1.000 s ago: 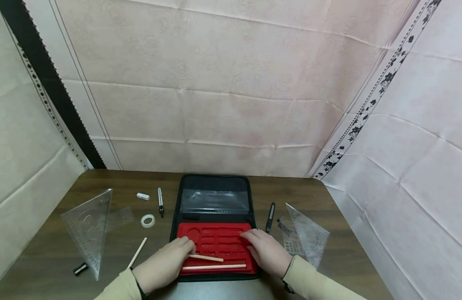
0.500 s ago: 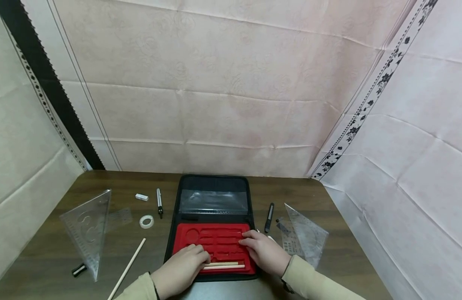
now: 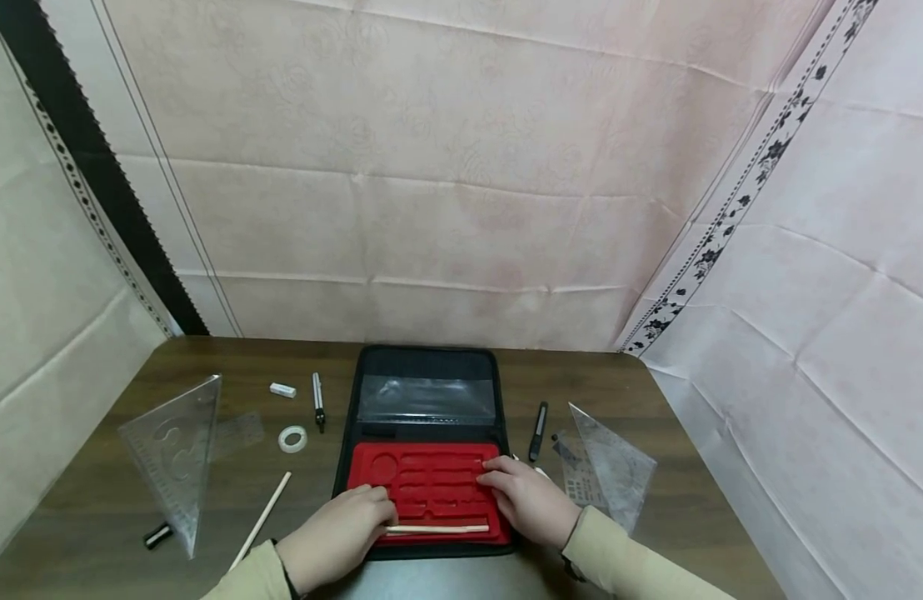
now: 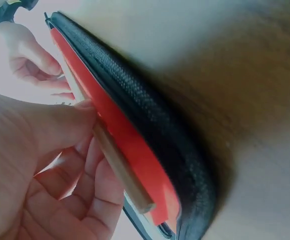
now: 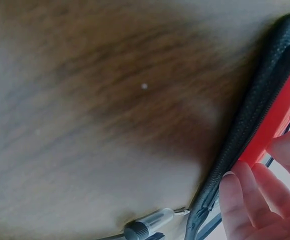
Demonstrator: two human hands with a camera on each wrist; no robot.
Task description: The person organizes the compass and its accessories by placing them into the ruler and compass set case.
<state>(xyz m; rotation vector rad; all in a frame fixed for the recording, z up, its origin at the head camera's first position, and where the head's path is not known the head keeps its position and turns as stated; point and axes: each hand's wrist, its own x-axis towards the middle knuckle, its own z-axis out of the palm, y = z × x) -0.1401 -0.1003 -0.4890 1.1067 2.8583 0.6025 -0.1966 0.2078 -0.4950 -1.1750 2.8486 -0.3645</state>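
Note:
My left hand [image 3: 351, 527] pinches a pale, pencil-like wooden stick [image 4: 117, 157] between thumb and fingers. The stick lies along the front slot of a red moulded tray [image 3: 446, 479]. In the left wrist view its near end sticks out past my fingers, over the tray's edge. The tray sits in the lower half of an unfolded black zip case [image 3: 431, 358]. At the tray's right side rests my right hand [image 3: 529, 502], fingers loosely extended. Its fingertips [image 5: 230, 175] touch the case's rim in the right wrist view.
Left of the case are another wooden stick [image 3: 261, 518], a tape roll [image 3: 282, 439], an eraser [image 3: 283, 390], a compass [image 3: 318, 402], a black sharpener-like piece [image 3: 158, 535] and a clear set square [image 3: 177, 454]. At the right are a black pen-like tool [image 3: 538, 432] and a second set square [image 3: 615, 467].
My left hand moved right along the tray's front, then back left. The stick it held tilted above another one now lies level in the front slot. My right hand barely moved.

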